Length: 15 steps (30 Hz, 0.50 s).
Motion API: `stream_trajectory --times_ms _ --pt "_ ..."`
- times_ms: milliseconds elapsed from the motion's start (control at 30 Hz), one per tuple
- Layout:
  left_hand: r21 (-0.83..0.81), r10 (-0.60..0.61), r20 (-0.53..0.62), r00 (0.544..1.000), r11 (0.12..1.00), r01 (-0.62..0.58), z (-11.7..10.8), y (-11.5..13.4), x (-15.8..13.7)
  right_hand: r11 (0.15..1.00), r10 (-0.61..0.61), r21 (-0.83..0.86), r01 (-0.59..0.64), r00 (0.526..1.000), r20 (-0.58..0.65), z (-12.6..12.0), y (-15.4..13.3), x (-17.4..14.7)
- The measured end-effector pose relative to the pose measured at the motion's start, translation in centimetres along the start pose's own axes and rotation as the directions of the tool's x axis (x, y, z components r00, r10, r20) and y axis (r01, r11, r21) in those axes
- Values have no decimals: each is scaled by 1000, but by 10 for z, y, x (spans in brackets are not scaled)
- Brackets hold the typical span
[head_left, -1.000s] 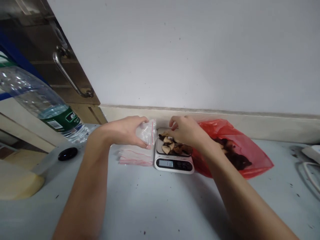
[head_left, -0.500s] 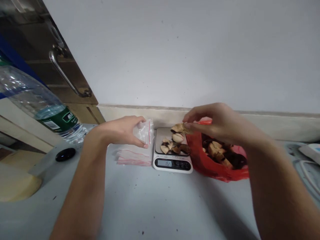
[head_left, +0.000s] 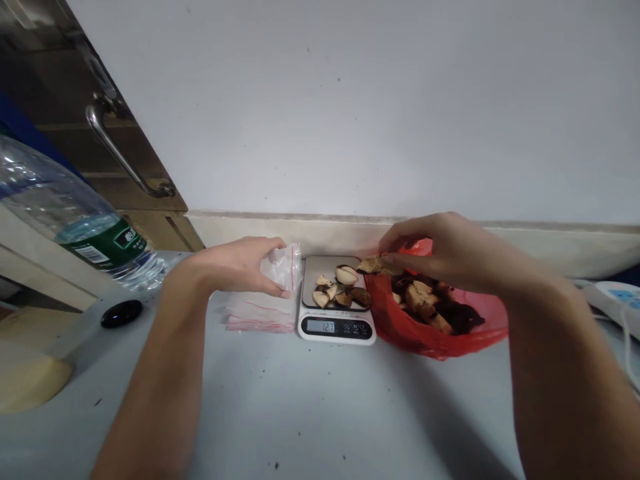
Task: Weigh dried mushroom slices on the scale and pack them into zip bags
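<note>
My left hand is closed around the side of a clear zip-lock bag, which it keeps upright left of the scale. In my right hand, thumb and fingers pinch a dried tan piece at the right edge of the white kitchen scale. Several dried pieces, pale inside with brown skin, lie on the scale's metal plate, and its display seems to read 12.7. Beneath my right hand an opened red plastic bag holds more such pieces.
Flat zip-lock bags with red seals lie left of the scale. Farther left are a black oval object and a large water bottle. A wall rises behind the table. A white device with a cable sits at the right.
My right hand has drawn the dried piece rightward, off the plate toward the red bag. The display has dropped from about 15.4 to about 12.7. My left hand still holds the zip-lock bag.
</note>
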<state>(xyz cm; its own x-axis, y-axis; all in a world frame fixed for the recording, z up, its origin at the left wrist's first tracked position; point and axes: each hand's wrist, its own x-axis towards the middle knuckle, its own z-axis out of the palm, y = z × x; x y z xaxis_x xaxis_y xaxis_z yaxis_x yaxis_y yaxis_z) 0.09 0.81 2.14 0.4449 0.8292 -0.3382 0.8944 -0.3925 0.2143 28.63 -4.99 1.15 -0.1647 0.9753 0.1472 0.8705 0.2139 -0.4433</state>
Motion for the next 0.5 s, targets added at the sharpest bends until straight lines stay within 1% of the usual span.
stream_trajectory --times_ms 133,300,400,500 --pt "26 -34 54 998 999 32 -2 3 1 1000 4 -30 -3 999 33 -1 1 -1" --pt "47 -72 84 994 997 68 -3 5 1 999 14 -34 -13 1000 23 -1 0 0" --pt "47 -69 81 994 997 65 -1 4 2 999 45 -16 -45 999 -27 12 -11 6" --pt "32 -51 79 996 998 48 0 4 4 992 126 3 -126 988 -85 36 -27 17"
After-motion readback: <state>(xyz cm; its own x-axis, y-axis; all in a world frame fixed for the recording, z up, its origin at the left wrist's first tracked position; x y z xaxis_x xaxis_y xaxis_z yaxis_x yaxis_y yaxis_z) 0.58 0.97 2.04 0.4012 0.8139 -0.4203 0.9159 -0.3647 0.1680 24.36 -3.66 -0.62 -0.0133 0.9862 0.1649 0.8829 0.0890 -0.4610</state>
